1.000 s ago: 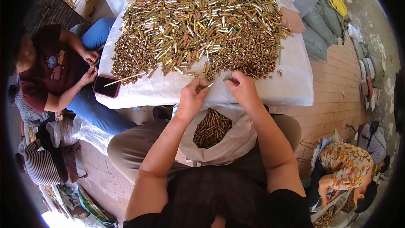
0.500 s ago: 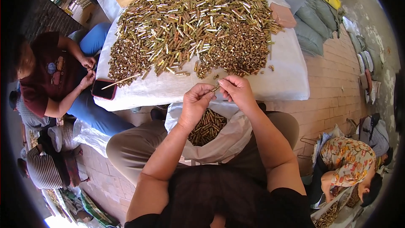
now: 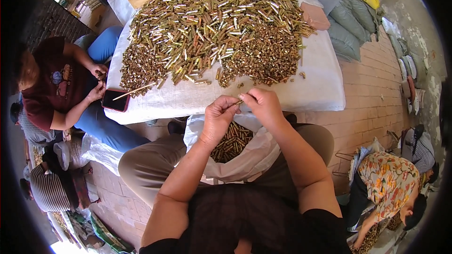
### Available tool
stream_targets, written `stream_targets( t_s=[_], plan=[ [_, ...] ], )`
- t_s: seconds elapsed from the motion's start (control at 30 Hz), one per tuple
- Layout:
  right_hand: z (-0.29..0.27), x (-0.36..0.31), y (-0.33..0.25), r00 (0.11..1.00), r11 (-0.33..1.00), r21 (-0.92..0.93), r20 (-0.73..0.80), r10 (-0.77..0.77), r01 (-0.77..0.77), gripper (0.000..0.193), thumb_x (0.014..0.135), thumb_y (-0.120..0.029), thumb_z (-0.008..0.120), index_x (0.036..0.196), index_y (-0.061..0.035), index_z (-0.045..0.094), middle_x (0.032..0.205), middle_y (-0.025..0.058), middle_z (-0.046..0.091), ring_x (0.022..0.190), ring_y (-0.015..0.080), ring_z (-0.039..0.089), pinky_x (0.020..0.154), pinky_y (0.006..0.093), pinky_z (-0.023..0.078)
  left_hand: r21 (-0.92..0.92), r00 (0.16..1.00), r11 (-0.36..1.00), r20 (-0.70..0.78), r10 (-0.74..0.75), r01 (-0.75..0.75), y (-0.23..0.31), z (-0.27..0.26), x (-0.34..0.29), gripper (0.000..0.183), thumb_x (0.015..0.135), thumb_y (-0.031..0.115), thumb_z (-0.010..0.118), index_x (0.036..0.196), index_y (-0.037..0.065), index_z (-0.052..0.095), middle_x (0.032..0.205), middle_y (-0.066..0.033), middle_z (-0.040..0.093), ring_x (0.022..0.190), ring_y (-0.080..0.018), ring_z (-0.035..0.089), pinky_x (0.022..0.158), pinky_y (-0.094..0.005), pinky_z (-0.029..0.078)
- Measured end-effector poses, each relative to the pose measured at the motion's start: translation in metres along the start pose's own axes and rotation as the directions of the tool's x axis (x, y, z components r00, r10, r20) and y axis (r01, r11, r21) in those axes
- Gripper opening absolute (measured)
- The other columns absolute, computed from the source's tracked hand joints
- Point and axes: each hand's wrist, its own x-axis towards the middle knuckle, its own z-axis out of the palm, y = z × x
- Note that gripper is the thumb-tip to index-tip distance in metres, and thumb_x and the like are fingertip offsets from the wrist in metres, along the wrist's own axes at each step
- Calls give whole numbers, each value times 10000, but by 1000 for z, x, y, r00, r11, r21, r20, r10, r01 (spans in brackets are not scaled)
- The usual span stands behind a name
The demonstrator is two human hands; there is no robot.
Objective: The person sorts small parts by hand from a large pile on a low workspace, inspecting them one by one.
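My left hand [image 3: 219, 116] pinches a short brass-coloured metal sleeve [image 3: 239, 102] between thumb and fingertips. Closed around the other end of that piece are the fingers of my right hand [image 3: 262, 106]. Both hands meet just off the near edge of the cloth-covered table, above an open white sack [image 3: 264, 149] between my legs. Inside the sack lie many similar pieces [image 3: 231, 142]. On the table, a broad heap of long brass-coloured sleeves [image 3: 207, 23] spreads behind piles of small nut-like metal pieces [image 3: 263, 56]. My fingers hide part of the held piece.
A phone [image 3: 116, 99] with a thin wooden stick [image 3: 134, 91] across it lies at the table's left corner. Beside it sits a person in a dark red shirt [image 3: 49, 84]. A brick-coloured block [image 3: 314, 16] rests at the far right, near stacked grey-green sacks [image 3: 346, 35].
My right hand has shifted slightly down and its fingers have closed in nearer the left fingertips on the sleeve. At lower right, another person has reached an arm down toward a pile.
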Motion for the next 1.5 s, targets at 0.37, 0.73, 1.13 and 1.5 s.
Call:
stream_targets(
  t_s=[0.37,0.73,1.13,1.5],
  plan=[
    [30,-2,-8,981,919,-358,-44,-191,163,268,853,-248,563,672,-60,497,599,124,562,516,314,563,491,422,456,90,996,996,-90,-10,18,-7,-11,1,78,852,44,592,919,11,612,745,-28,619,641,-68,540,564,-208,431],
    [24,28,15,997,860,-508,-31,-77,51,163,756,-215,659,847,-84,627,782,87,580,700,286,591,597,388,477,940,924,324,-26,381,-107,0,-76,56,158,746,74,620,902,56,623,871,-172,610,714,-352,601,635,-405,491],
    [-4,16,-6,932,665,657,202,299,-356,97,838,-92,619,806,-2,603,709,11,587,610,79,558,514,225,472,104,996,991,14,-88,86,22,-23,20,37,898,75,514,918,53,491,712,-33,535,492,-77,423,452,-219,368],
    [-17,3,-7,903,616,666,249,349,-421,156,847,-165,623,795,-19,606,641,-8,559,513,44,483,442,187,403,-108,994,991,91,-64,74,13,12,12,88,876,11,528,954,48,511,748,-29,583,490,-23,380,417,-166,286]
  ],
)
